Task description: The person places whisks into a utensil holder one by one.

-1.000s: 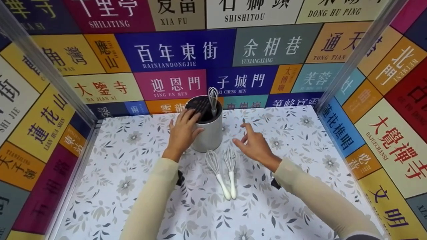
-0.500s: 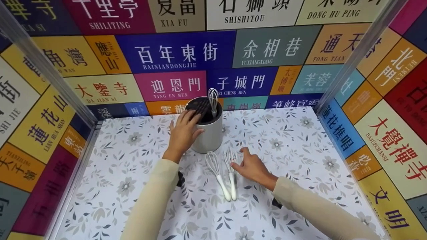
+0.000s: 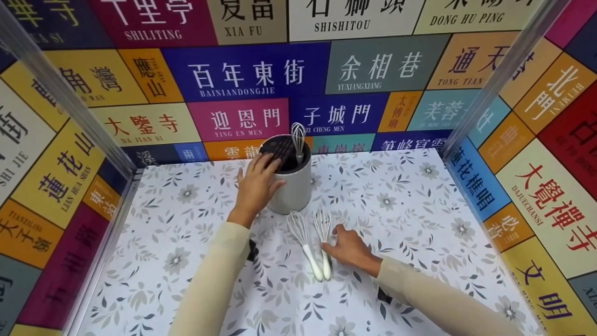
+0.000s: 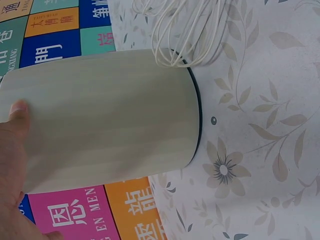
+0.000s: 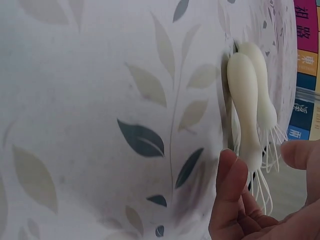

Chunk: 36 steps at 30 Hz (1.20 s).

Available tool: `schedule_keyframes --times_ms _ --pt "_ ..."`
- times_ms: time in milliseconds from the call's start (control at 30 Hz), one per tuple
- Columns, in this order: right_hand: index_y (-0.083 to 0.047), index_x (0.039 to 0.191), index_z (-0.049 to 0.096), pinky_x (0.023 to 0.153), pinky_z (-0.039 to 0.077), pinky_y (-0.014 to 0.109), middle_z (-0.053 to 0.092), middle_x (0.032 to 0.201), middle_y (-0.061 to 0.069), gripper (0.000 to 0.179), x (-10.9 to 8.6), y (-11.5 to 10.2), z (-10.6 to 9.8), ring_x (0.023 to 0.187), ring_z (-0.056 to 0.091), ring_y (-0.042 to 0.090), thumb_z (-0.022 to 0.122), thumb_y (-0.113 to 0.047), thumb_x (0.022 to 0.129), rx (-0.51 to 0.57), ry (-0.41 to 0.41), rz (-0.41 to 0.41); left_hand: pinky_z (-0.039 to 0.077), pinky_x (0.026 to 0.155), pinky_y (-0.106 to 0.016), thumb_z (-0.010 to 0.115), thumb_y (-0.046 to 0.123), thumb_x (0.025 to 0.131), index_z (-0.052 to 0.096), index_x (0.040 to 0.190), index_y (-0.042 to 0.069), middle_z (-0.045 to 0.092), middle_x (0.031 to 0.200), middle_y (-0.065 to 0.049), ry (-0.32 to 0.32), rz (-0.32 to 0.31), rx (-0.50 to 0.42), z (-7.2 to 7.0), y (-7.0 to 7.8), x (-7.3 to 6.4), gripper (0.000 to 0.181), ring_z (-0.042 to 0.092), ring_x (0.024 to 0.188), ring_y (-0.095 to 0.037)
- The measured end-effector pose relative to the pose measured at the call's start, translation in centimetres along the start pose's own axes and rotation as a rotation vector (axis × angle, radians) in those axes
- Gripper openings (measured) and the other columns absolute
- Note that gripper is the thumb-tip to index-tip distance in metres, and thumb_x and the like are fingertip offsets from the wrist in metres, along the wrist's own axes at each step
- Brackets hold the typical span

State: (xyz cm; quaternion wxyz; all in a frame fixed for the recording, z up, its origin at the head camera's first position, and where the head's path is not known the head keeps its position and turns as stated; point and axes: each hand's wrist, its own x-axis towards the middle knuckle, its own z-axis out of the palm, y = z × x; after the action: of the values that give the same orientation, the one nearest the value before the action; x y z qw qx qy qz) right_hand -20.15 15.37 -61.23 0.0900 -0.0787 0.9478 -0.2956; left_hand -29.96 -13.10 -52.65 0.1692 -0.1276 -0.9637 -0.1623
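Note:
A grey utensil holder [image 3: 296,193] with a black inside stands near the back wall. One whisk [image 3: 298,135] sticks up out of it, wires upward. My left hand [image 3: 255,186] grips its rim, fingers over the top and thumb [image 4: 19,112] against the outer wall. Two more whisks with cream-white handles lie side by side in front, wires toward the holder: a left whisk [image 3: 312,263] and a right whisk [image 3: 325,266]. My right hand [image 3: 350,247] is at the right whisk, with thumb and fingers apart on either side of its handle [image 5: 243,85].
The table [image 3: 177,298] has a white cloth printed with grey leaves and flowers. Colourful sign-printed panels [image 3: 252,70] rise at the back and both sides, with clear strips [image 3: 494,79] at the corners.
My right hand has moved down and toward me, from beside the holder to the right whisk's handle. The left hand stays on the holder, and the whisks have not moved.

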Motion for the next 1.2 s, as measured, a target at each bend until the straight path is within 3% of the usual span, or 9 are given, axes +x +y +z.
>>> schedule_keyframes --times_ms 267,567,733,1200 --pt "-0.008 0.101 0.06 0.055 0.047 0.033 0.06 0.068 0.002 0.042 -0.3 -0.3 1.0 0.054 0.057 0.016 0.077 -0.044 0.087 0.047 -0.009 0.014 0.03 0.11 -0.077 0.062 0.054 0.097 0.051 0.15 0.029 0.043 0.16 0.001 0.005 0.005 -0.009 -0.1 0.0 -0.1 0.06 0.03 0.153 -0.025" --pt "-0.007 0.098 0.06 0.06 0.049 0.034 0.062 0.076 0.006 0.04 -0.2 -0.3 1.8 0.065 0.057 0.019 0.078 -0.041 0.087 0.09 -0.01 0.009 0.028 0.112 -0.077 0.061 0.054 0.097 0.05 0.151 0.03 0.041 0.162 0.002 -0.009 -0.004 -0.021 0.0 0.1 -0.2 0.06 0.028 0.154 -0.024" --pt "-0.008 0.096 0.059 0.056 0.049 0.032 0.062 0.075 0.005 0.039 -0.2 -0.3 2.2 0.063 0.058 0.018 0.078 -0.041 0.087 0.122 -0.023 0.023 0.028 0.112 -0.076 0.061 0.054 0.098 0.05 0.151 0.03 0.04 0.162 0.002 -0.014 -0.008 -0.022 0.0 0.0 -0.1 0.06 0.027 0.154 -0.024" --pt "-0.008 0.092 0.055 0.054 0.046 0.032 0.057 0.069 0.002 0.029 -0.6 -0.2 2.5 0.06 0.055 0.017 0.077 -0.026 0.089 0.086 0.019 -0.025 0.028 0.112 -0.077 0.062 0.054 0.097 0.051 0.151 0.03 0.041 0.161 0.001 -0.002 -0.005 -0.025 0.0 0.1 -0.2 0.06 0.028 0.154 -0.025"
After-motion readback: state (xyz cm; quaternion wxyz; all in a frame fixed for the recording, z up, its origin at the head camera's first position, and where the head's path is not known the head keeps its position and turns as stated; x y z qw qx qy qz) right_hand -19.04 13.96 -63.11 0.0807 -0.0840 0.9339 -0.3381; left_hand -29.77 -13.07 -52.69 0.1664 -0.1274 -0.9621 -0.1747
